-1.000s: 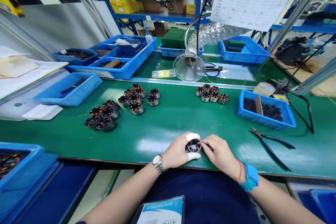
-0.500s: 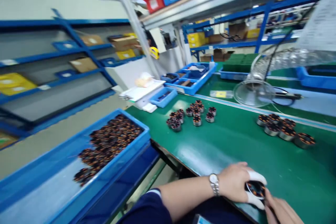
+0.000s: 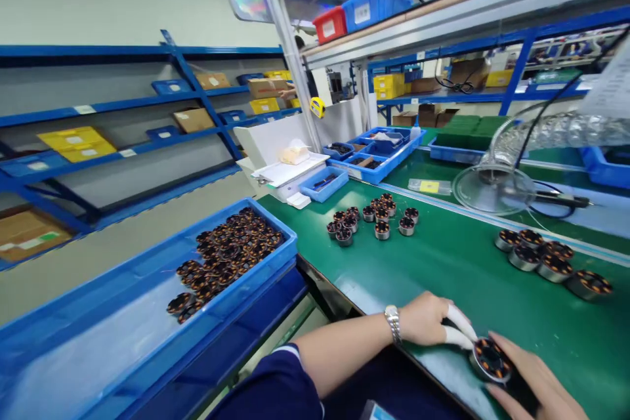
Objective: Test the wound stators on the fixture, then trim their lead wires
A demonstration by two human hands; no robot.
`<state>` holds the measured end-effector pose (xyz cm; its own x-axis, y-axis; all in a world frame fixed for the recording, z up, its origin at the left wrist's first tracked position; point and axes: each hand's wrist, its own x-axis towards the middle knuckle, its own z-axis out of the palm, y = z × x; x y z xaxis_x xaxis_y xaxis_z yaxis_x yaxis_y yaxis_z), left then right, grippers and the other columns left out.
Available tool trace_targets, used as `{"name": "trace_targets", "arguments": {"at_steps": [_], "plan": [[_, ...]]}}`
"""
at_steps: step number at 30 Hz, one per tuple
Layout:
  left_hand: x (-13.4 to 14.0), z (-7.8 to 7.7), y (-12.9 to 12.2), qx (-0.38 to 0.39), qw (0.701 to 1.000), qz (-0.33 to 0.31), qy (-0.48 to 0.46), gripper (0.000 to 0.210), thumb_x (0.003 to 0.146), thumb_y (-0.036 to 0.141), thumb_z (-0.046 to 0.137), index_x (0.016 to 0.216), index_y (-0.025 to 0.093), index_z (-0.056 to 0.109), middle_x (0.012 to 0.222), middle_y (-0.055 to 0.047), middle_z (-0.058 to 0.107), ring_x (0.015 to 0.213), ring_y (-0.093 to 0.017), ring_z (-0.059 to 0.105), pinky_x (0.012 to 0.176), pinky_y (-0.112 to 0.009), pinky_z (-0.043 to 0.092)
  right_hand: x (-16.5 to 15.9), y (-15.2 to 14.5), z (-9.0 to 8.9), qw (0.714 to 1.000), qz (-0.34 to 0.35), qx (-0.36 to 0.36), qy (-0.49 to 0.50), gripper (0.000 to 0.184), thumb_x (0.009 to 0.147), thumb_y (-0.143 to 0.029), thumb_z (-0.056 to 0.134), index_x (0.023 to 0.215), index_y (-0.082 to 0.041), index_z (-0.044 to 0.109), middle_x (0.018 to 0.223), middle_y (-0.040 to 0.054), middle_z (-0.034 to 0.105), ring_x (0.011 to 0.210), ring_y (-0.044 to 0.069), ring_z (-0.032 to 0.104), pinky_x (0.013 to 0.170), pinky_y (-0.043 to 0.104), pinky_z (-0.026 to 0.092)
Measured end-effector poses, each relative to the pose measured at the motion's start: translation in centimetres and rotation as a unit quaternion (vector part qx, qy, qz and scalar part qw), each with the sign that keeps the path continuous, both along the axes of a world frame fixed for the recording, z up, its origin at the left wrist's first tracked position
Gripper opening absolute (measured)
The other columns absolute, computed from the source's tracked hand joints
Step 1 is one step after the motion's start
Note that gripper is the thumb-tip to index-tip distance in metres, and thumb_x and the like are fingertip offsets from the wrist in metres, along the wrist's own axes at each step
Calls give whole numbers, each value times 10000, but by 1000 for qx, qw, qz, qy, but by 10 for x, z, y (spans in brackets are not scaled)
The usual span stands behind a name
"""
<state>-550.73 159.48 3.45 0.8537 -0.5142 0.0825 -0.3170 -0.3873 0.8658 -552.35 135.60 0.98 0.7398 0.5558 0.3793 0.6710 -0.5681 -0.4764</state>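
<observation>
A round motor stator with copper windings, black insulation and a silver metal ring is held low over the green bench near its front edge. My left hand comes from the left, with white finger cots on thumb and forefinger. Their tips close on the stator's upper left rim. From the right, my right hand grips the same stator, its fingers along the upper right side and another digit below. Part of the right hand is cut off by the bottom of the frame.
Several ringed stators are grouped at right, and more stators stand farther back. A blue tray at left holds piled stators. A clear funnel hood, a parts bin and a small blue box line the back.
My left hand has gone from spanning the stator to touching only its rim. My right hand has come further around the stator, which now shows its silver side. The head view has shifted.
</observation>
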Motion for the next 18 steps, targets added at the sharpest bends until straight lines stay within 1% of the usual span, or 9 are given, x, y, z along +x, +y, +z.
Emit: {"name": "trace_targets", "arguments": {"at_steps": [3,6,8,11,15,18], "plan": [[-4,3,-1,-37,999,17,8,234,728,335,641,901,187,696,926,-46,686,858,-148,620,815,-221,442,-7,24,25,996,4,-6,85,432,791,-341,574,1203,-267,461,1114,65,572,997,213,561,836,349,495],[-6,8,-2,-64,997,24,26,193,738,307,630,849,165,696,892,-56,685,839,-150,615,810,-243,448,-10,33,38,990,-19,13,137,411,778,-306,597,1164,-225,482,1085,77,565,994,207,542,868,358,464],[-6,11,-3,-64,997,25,45,168,738,295,625,811,159,691,864,-56,684,822,-152,609,796,-256,451,-13,34,40,988,-35,26,147,427,756,-293,627,1150,-208,486,1061,80,565,977,208,535,860,363,456],[-7,15,-7,-60,994,46,79,129,725,266,622,749,151,676,801,-47,679,761,-148,601,736,-257,458,-20,35,39,989,-57,30,132,438,737,-292,651,1131,-197,485,1031,82,565,943,212,523,826,370,450],[-4,25,-12,-68,989,87,103,111,703,251,621,705,145,651,750,-30,666,722,-142,586,708,-255,449,-28,40,39,990,-114,-6,88,373,732,-313,650,1039,-171,494,953,89,564,869,229,501,752,386,436],[5,35,-8,-106,977,137,125,113,674,253,642,680,141,633,721,-25,653,703,-139,577,702,-256,448,-32,46,39,985,-153,-30,67,314,717,-330,657,932,-170,494,879,77,550,807,222,483,695,368,421]]}}
